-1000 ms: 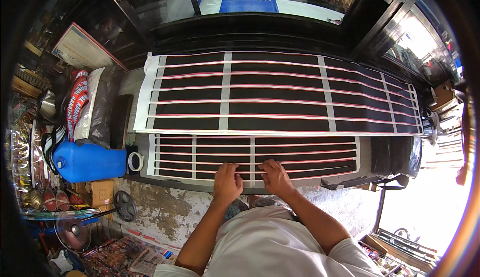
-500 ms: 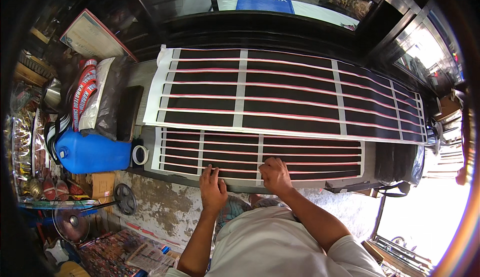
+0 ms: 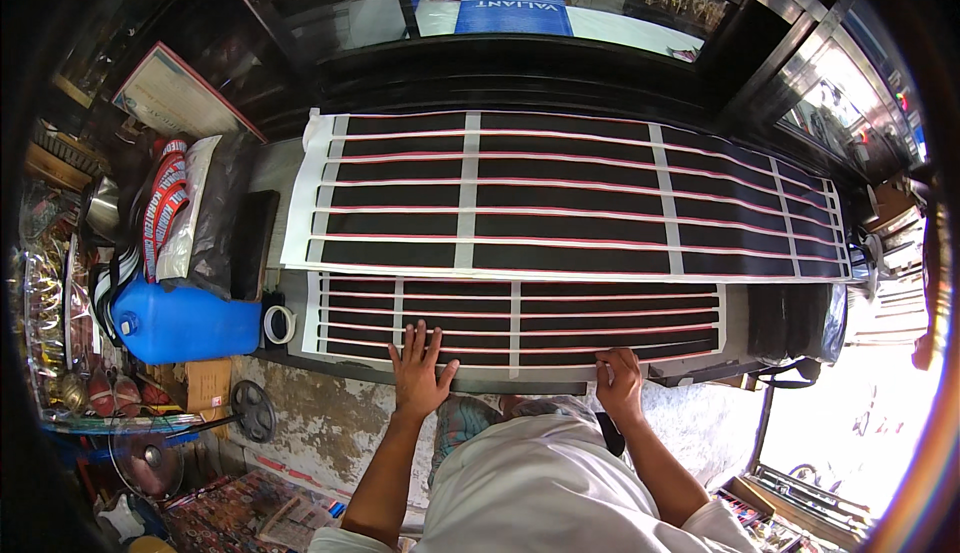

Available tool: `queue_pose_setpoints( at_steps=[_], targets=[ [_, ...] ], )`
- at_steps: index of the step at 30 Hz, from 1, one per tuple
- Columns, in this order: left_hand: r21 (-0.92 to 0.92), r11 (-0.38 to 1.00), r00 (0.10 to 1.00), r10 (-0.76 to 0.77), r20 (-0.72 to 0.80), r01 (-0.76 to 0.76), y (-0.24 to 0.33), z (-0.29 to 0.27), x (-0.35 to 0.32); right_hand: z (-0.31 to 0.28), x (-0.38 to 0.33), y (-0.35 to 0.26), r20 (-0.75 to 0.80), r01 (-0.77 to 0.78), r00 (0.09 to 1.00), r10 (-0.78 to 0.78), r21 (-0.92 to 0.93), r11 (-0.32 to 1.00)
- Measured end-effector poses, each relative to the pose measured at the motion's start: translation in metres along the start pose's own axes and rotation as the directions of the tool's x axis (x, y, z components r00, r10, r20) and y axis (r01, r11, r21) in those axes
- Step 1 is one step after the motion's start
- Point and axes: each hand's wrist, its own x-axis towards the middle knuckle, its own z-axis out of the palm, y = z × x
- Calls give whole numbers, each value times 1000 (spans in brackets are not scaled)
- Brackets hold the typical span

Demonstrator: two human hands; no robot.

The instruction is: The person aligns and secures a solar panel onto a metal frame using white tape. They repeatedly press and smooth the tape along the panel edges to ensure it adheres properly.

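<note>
My left hand [image 3: 418,373] lies flat and open on the small striped sheet [image 3: 520,318]. My right hand [image 3: 620,383] pinches its bottom edge. The sheet runs left to right, just above both hands.

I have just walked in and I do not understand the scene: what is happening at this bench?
A person stands at a long dark workbench and works on a black sheet crossed by thin red lines and white tape strips. The left hand lies flat, fingers spread, on its near edge. The right hand pinches the near edge further right. A larger sheet of the same kind lies behind it. A blue plastic canister and a white tape roll sit at the left end.
</note>
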Motion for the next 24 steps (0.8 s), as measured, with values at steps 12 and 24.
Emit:
queue_pose_setpoints(
  at_steps=[12, 24],
  targets=[
    [44, 995, 995, 90, 40, -92, 32, 8, 11, 0, -15, 11, -21, -42, 999, 42, 9, 999],
    [21, 1000, 1000, 24, -13, -24, 18, -3, 16, -54, 18, 157, -461, -480, 820, 340, -230, 846]
  ],
)
